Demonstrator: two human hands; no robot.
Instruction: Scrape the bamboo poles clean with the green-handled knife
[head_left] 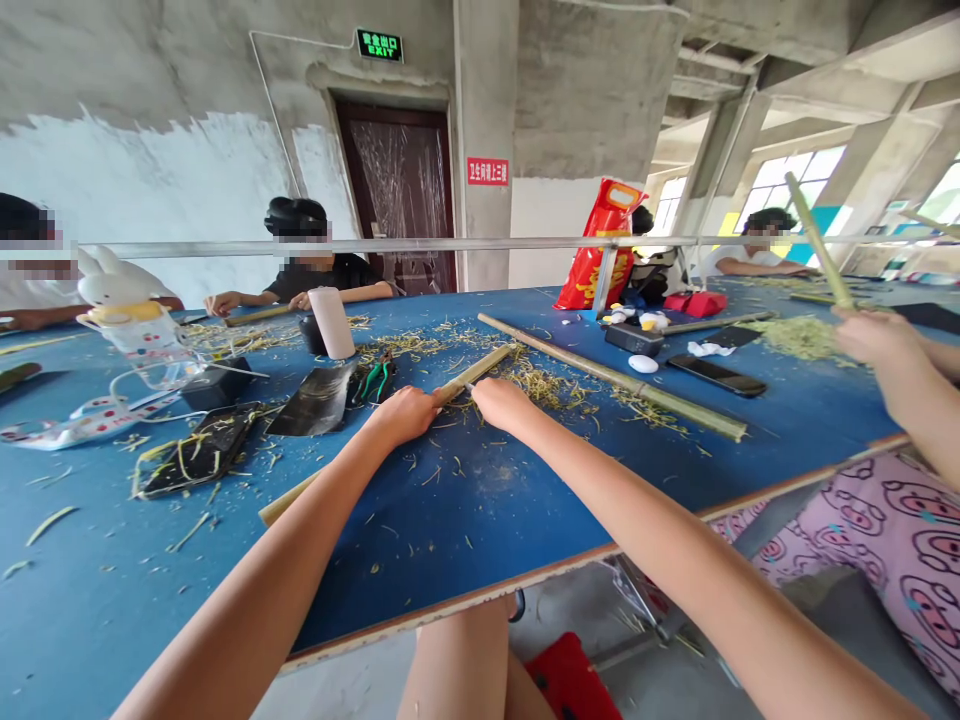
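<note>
A deep blue surface (465, 510) is flecked all over with pale yellow-green shavings (547, 385), and the bamboo stick (480, 370) at its centre is tan with a green tinge. At 1 o'clock stands a red and yellow bag (600, 250). At 4 o'clock are pink trousers (892, 540) patterned with cartoon faces, and at 6 o'clock a red stool (570, 680).

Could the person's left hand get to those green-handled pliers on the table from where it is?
Probably yes: the pliers lie just beyond the left hand, nothing between, though it grips the bamboo stick and must let go first.
</note>
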